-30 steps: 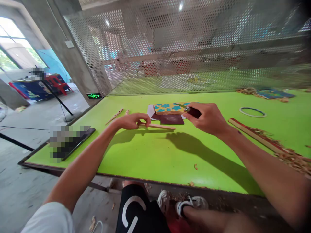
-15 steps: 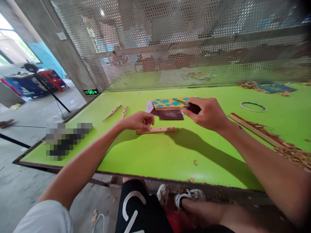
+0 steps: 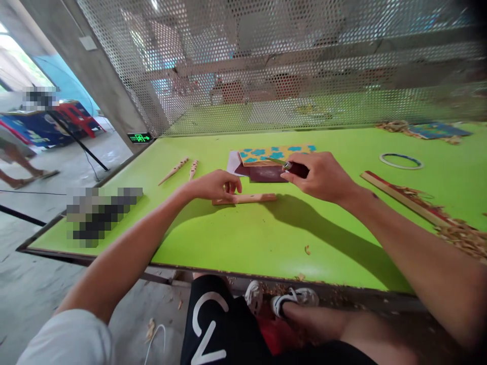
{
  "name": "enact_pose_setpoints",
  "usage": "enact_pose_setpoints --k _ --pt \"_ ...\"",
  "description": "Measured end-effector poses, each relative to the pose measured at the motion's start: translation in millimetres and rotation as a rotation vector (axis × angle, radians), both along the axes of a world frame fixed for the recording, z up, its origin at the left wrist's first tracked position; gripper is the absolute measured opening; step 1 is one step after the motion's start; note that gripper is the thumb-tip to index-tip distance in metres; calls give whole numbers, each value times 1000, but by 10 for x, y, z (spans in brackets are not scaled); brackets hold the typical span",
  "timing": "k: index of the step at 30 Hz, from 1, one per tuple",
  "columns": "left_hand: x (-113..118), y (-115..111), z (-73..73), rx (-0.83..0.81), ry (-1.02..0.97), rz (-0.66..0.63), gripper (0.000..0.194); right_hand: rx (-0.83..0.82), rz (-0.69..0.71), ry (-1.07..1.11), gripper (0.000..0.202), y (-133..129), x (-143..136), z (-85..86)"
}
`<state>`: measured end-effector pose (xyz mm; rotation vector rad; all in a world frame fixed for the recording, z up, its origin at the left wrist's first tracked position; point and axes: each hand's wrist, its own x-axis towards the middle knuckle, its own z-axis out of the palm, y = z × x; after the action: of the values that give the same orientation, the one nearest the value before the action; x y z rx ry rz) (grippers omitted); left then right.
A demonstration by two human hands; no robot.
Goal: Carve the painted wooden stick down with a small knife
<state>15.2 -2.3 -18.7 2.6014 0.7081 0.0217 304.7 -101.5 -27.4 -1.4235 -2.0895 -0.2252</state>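
My right hand [image 3: 323,175] is closed around the dark reddish handle of a carving knife [image 3: 296,168]. Its blade points left, in front of the yellow board with blue patches [image 3: 279,153]. My left hand [image 3: 216,185] is at the left end of a narrow wooden strip [image 3: 256,198] lying flat on the green table [image 3: 236,248]. The thumb seems to touch the strip, while the curved fingers are apart above it. Brown sandpaper sheets [image 3: 268,175] lie between the strip and the board.
Two carved, pointed wooden sticks [image 3: 174,171] lie left of the sandpaper. To the right are a tape roll [image 3: 401,161], a long red-edged wood bar [image 3: 403,198] and a heap of shavings [image 3: 464,238]. A perforated metal screen [image 3: 266,76] rises along the table's back edge.
My left hand's fingers have spread from a curled pinch, and its thumb has come down to the strip. The knife is nearly unmoved. A person's legs have come into view at far left.
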Motion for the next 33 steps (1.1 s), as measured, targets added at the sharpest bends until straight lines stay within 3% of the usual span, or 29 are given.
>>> enact_pose_setpoints --k 6,18,33 --pt "19 -23 0 9 4 49 12 -23 -5 7 19 3 -13 -17" --pt "-11 9 -7 13 -7 8 30 -11 43 22 18 12 -6 -19" --pt "-13 41 6 63 4 4 26 -14 61 37 18 11 -2 -6"
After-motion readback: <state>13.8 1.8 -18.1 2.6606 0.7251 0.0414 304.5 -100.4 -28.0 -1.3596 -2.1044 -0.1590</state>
